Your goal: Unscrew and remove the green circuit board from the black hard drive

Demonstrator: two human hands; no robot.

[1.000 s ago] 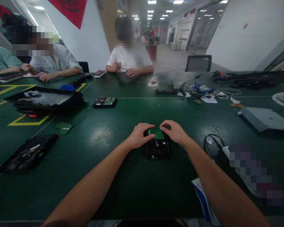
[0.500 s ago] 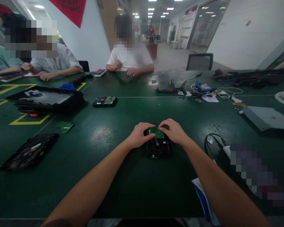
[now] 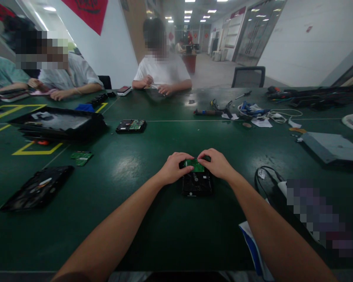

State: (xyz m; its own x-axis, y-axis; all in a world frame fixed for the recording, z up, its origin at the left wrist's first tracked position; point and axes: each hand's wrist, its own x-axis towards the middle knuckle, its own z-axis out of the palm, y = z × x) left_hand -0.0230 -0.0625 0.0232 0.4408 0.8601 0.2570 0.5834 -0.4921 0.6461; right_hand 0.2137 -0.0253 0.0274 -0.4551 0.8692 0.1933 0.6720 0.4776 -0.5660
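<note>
A black hard drive lies on the green table straight in front of me, with a green circuit board on its far end. My left hand rests at the drive's left far corner, its fingers curled onto the board's left edge. My right hand is at the right far corner, fingers pinched on the board's right edge. Both hands grip the board from opposite sides.
Another hard drive lies further back on the left, near a black tray. Loose green boards and a black panel are at left. Tools and cables lie at the back right, a grey case at right. People sit across the table.
Almost nothing differs: my hands stay on the green board, and the view has shifted very slightly.
</note>
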